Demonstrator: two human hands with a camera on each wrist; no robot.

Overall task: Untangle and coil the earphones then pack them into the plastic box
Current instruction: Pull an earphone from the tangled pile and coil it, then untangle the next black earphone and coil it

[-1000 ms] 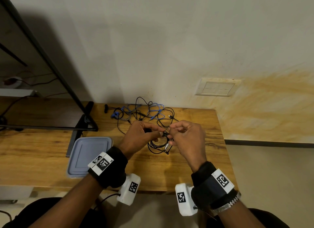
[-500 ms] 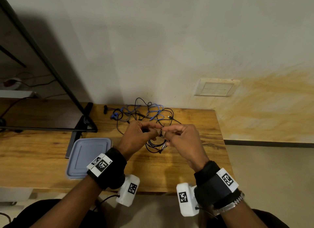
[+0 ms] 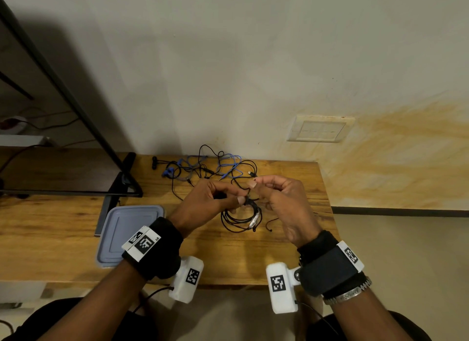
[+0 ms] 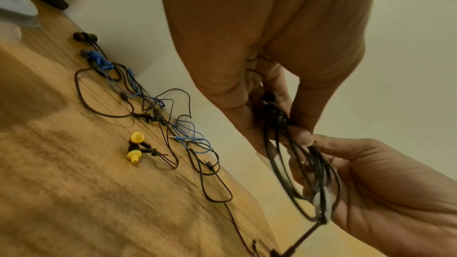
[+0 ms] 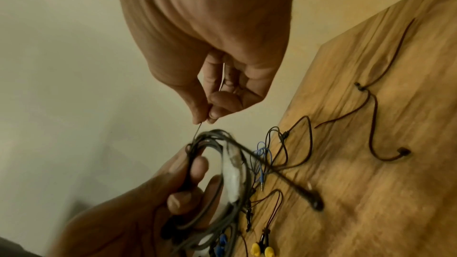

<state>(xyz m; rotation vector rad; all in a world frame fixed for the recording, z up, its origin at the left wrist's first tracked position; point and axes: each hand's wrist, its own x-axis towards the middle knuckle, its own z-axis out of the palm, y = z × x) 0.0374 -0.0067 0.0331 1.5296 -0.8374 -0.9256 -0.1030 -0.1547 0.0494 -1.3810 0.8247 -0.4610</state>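
Observation:
A black earphone coil (image 3: pixel 241 218) hangs above the wooden table (image 3: pixel 63 229), between my hands. My left hand (image 3: pixel 233 198) grips the top of the coil (image 4: pixel 296 163) with fingers curled round the strands. My right hand (image 3: pixel 253 185) is just to its right and pinches a thin dark wire end (image 5: pixel 199 127) that leads out of the coil (image 5: pixel 217 163). A pale patch sits on one side of the coil. The grey-blue plastic box (image 3: pixel 127 234) lies lid-up on the table to the left of my left wrist.
A tangle of blue and black earphones (image 3: pixel 210 165) lies at the table's back edge by the wall. Yellow earbuds (image 4: pixel 135 149) lie on the table below my hands. Thin dark ties (image 5: pixel 371 124) lie to the right. A black stand foot (image 3: pixel 121 185) sits behind the box.
My right hand has lifted a little up and to the right, drawing the thin wire end away from the coil. My left hand keeps hold of the coil in about the same place.

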